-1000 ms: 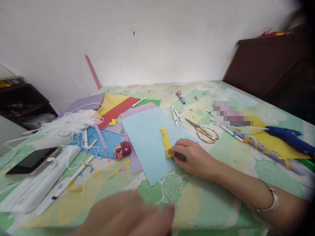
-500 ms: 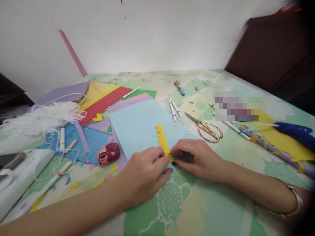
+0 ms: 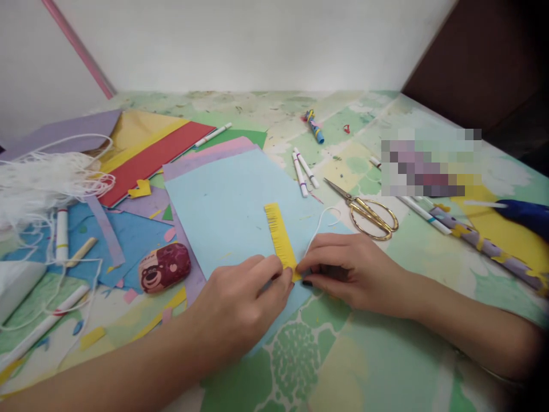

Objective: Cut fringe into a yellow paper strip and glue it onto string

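A yellow paper strip [image 3: 282, 237], cut into a fringe along its left edge, lies aslant on a light blue sheet of paper [image 3: 223, 200]. My left hand [image 3: 251, 300] is closed at the strip's near end, fingertips pinching it. Close against that end, my right hand [image 3: 343, 269] has thumb and fingers drawn together. A thin white string [image 3: 317, 226] runs out from under its fingertips and curls on the blue sheet. What lies right between the fingertips is partly hidden. Gold-handled scissors [image 3: 371, 214] rest just beyond my right hand.
Left are a heap of white string [image 3: 55, 177], coloured papers [image 3: 158, 163], a maroon bear-printed case [image 3: 165, 268] and paper scraps. Several white markers [image 3: 300, 171] lie about. A small decorated blue roll [image 3: 315, 129] is at the back; a purple paper-wrapped stick [image 3: 484, 246] and glue gun [image 3: 525, 214] lie right.
The view has shifted nearer and a little downward. Both hands stay at the strip's near end, and more of the white string shows rising above my right hand.
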Demonstrator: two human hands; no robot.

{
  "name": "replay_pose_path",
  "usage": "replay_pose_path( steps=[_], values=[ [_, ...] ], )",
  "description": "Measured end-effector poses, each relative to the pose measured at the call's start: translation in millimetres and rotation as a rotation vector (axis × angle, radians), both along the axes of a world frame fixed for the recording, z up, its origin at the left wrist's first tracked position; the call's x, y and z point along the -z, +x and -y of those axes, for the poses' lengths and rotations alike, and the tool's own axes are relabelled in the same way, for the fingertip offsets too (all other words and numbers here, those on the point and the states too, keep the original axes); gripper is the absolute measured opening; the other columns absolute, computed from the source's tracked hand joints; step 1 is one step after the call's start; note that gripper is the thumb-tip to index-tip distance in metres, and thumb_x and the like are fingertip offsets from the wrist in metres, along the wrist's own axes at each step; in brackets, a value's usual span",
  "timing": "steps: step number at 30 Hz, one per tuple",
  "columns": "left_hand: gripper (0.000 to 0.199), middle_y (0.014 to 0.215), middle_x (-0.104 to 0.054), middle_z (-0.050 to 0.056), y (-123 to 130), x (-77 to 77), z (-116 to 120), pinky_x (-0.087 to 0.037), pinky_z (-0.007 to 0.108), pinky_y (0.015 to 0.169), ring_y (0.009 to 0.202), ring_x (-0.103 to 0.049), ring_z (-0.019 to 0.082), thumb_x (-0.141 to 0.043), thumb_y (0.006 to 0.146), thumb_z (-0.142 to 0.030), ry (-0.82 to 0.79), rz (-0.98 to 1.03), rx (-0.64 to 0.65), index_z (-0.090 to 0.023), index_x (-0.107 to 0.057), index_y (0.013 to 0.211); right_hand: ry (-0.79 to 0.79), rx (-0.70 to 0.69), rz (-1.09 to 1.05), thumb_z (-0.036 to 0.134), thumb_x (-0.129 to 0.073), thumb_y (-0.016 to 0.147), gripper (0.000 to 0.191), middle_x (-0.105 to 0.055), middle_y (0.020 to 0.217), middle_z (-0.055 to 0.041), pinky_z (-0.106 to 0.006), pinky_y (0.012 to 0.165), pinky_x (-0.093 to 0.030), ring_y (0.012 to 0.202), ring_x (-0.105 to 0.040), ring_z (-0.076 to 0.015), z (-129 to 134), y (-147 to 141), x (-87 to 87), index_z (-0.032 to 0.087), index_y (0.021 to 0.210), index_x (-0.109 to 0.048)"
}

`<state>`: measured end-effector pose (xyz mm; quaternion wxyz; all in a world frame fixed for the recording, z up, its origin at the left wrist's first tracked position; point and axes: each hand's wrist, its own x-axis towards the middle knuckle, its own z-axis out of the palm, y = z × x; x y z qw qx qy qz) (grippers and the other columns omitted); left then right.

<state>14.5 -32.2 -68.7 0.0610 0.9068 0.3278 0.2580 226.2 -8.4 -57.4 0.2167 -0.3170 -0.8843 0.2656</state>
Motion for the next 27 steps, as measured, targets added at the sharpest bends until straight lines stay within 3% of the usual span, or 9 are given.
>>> replay_pose_path(
  steps=[4,8,15,27],
  values=[
    [0.018,0.065,-0.057,0.002,-0.2,0.3,-2.8,-0.038,0.027,0.044,0.054,-0.051,0.013,-0.043,0.088,-0.013,0.216,-0.196,0.038,-0.015,-0.06,0.082,0.048,-0.01,-0.024,0.016,-0.053,0.086,0.014,-0.062,0.076,-0.0042,-0.024,0.061,-0.044,0.069,-0.055,-0.0129,0.9,0.2,2.4,0.018,0.092,-0.066],
    [0.014,0.064,-0.056,0.001,0.4,0.9,-5.0,-0.035,0.028,0.044,0.054,-0.05,0.013,-0.048,0.086,-0.012,0.276,-0.197,0.037,-0.015,-0.059,0.079,0.105,-0.018,-0.021,0.016,-0.051,0.087,0.015,-0.061,0.076,-0.0054,-0.025,0.062,-0.043,0.069,-0.054,-0.0138,2.0,-1.1,4.2,0.015,0.092,-0.066],
    [0.009,0.078,-0.062,0.005,2.1,-1.4,-5.7,-0.047,0.029,0.051,0.066,-0.058,0.016,-0.052,0.083,-0.022,0.122,-0.035,-0.011,-0.016,-0.059,0.085,0.239,-0.03,0.075,0.013,-0.045,0.088,0.02,-0.058,0.072,-0.0066,-0.028,0.059,-0.039,0.067,-0.049,-0.0159,1.8,-3.6,7.4,0.012,0.084,-0.064],
    [0.015,0.076,-0.063,0.003,5.1,0.8,-7.3,-0.048,0.024,0.054,0.063,-0.059,0.013,-0.046,0.088,-0.016,0.005,-0.012,-0.004,-0.016,-0.062,0.087,0.045,0.027,0.075,0.013,-0.047,0.086,0.008,-0.055,0.075,-0.0017,-0.025,0.064,-0.036,0.07,-0.046,-0.0129,1.2,-8.6,4.5,0.015,0.083,-0.054]
  ],
)
